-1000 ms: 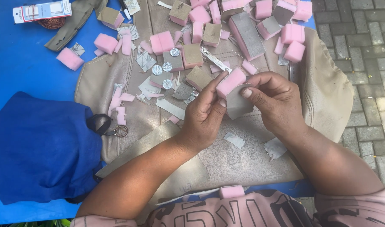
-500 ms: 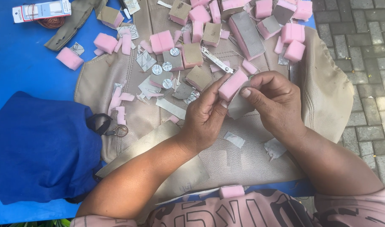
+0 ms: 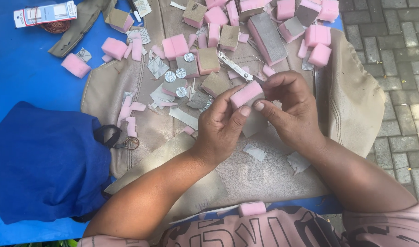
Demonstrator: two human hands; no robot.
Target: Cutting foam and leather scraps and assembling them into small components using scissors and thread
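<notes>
Both hands meet over a beige leather sheet [image 3: 346, 105]. A small pink foam block [image 3: 246, 94] is pinched between them: my left hand [image 3: 221, 126] grips its lower left end with thumb and fingers, and my right hand [image 3: 289, 107] holds its right end and top. Beneath the block hangs a grey sheet piece, partly hidden by my fingers. Several pink foam blocks [image 3: 175, 45] and grey-faced blocks [image 3: 208, 59] lie scattered above the hands, along with small round silver discs [image 3: 170, 76].
A blue cloth bag [image 3: 49, 160] sits at the left on a blue table [image 3: 17, 59]. A long grey-topped block [image 3: 268, 36] and a metal blade [image 3: 233, 66] lie beyond the hands. Paper scraps [image 3: 255, 152] lie nearby. Paving stones [image 3: 401, 91] show at the right.
The hands and the pink block have stayed almost in place; the fingers have shifted slightly on the block.
</notes>
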